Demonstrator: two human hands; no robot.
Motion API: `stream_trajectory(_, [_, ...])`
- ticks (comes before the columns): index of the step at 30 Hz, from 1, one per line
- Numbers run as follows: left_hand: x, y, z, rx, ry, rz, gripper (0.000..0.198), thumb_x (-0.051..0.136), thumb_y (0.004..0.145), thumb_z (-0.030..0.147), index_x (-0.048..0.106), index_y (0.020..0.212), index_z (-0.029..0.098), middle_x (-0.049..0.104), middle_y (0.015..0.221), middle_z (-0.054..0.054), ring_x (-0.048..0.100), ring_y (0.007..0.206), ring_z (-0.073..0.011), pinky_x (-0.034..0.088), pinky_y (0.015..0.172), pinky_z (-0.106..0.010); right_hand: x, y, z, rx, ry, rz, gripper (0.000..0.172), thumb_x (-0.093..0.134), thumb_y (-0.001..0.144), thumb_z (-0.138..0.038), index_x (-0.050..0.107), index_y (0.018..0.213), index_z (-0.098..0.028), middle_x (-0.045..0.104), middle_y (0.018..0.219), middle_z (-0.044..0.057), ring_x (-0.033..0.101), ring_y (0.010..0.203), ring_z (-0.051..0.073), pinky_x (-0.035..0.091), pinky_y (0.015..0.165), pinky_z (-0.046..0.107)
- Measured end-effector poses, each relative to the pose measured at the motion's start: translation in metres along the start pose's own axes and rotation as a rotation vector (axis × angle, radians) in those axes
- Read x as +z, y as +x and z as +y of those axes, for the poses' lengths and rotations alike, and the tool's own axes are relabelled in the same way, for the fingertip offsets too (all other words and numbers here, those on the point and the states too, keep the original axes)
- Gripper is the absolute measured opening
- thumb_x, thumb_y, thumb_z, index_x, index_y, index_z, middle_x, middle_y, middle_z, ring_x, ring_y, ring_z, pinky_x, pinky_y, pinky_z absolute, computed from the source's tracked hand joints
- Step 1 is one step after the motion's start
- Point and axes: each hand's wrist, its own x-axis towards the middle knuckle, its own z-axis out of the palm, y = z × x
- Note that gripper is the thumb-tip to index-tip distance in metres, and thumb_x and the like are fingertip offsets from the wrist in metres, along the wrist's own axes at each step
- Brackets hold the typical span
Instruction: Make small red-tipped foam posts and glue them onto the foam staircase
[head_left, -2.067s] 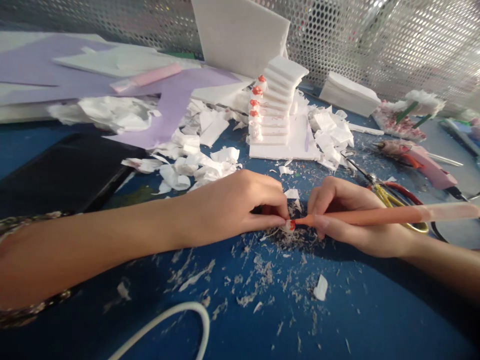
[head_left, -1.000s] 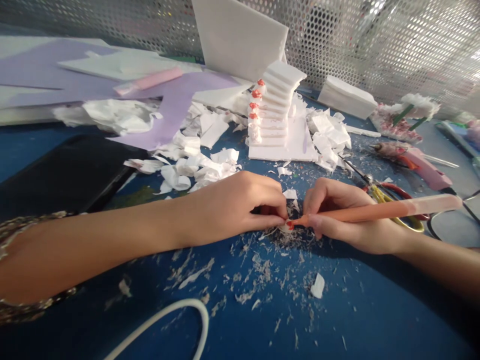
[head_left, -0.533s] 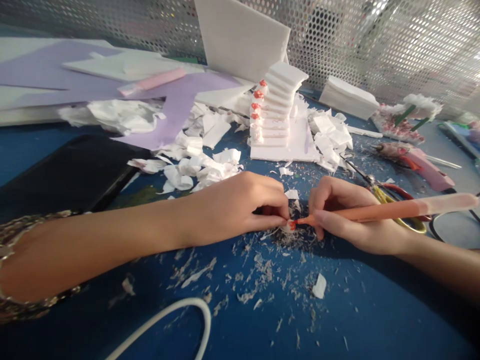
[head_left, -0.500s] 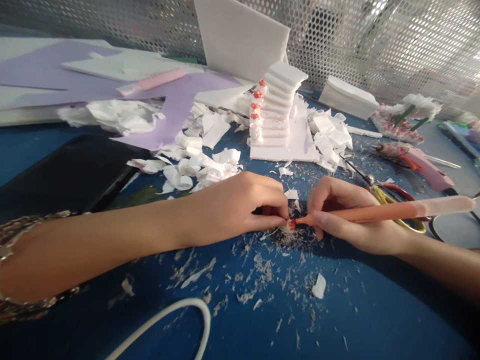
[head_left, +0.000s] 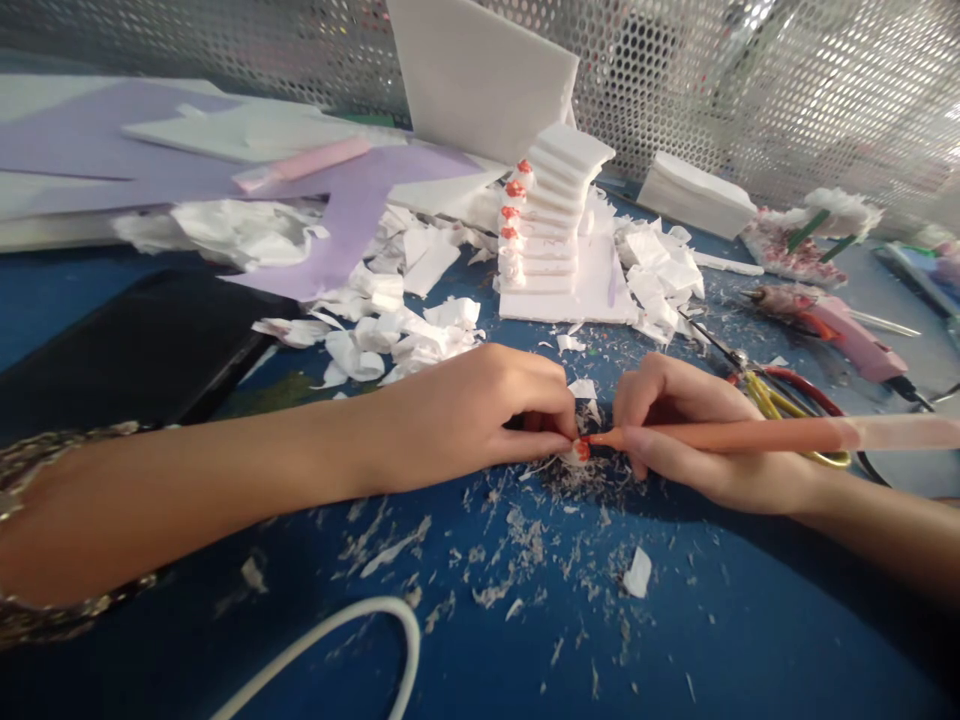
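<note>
Between thumb and fingertips, my left hand (head_left: 517,405) pinches a small white piece (head_left: 579,453) with an orange-red patch on it. My right hand (head_left: 686,425) grips an orange marker pen (head_left: 772,435) like a writing tool, and its tip touches the coloured patch. Behind the hands stands a white foam staircase model (head_left: 555,220) on a white base. Small white posts line its left edge, and the upper ones carry orange-red tops (head_left: 516,188). Fingers partly hide the small piece.
Scissors (head_left: 780,400) and a pink glue gun (head_left: 855,335) lie at right. White scraps (head_left: 412,335) surround the model. A dark flat device (head_left: 142,340) lies left, near purple sheets (head_left: 352,215). A white cable (head_left: 405,640) loops in front; perforated metal (head_left: 675,90) stands behind.
The rear end of the marker has swung down a little, so the pen lies flatter. Its tip stays at the small piece, and my left hand barely moves.
</note>
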Motion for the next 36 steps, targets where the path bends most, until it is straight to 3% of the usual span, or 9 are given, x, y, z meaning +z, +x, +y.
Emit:
stream_trajectory(22, [0.0012,-0.0002,0.0004,-0.001,-0.001,0.011,0.010,0.056,0.081,0.016,0.064,0.074,0.015,0.059,0.073,0.000,0.053,0.065,-0.0084,0.038,0.060,-0.018,-0.0003,-0.0030,-0.0010,0.020,0.042,-0.056,0.014,0.055,0.082,-0.021,0.044,0.073,-0.018,0.050,0.068,-0.001,0.048,0.059,0.008,0.036,0.050,0.023])
stream_trajectory(28, [0.0008,-0.0007,0.0020,0.040,-0.004,-0.016,0.016,0.054,0.083,0.016,0.064,0.094,0.018,0.059,0.081,0.000,0.054,0.069,-0.0086,0.038,0.063,-0.018,-0.0006,-0.0023,-0.0001,0.000,0.047,-0.037,0.014,0.053,0.082,-0.020,0.044,0.072,-0.018,0.049,0.067,-0.001,0.047,0.059,0.008,0.036,0.050,0.023])
stream_trajectory(36, [-0.0017,-0.0014,-0.0013,0.031,-0.001,-0.059,0.016,0.052,0.084,0.017,0.066,0.091,0.020,0.059,0.088,0.000,0.055,0.074,-0.0083,0.038,0.068,-0.018,-0.0013,-0.0040,-0.0003,-0.009,0.097,-0.008,0.015,0.052,0.083,-0.020,0.043,0.071,-0.018,0.046,0.061,-0.003,0.047,0.056,0.009,0.036,0.049,0.024])
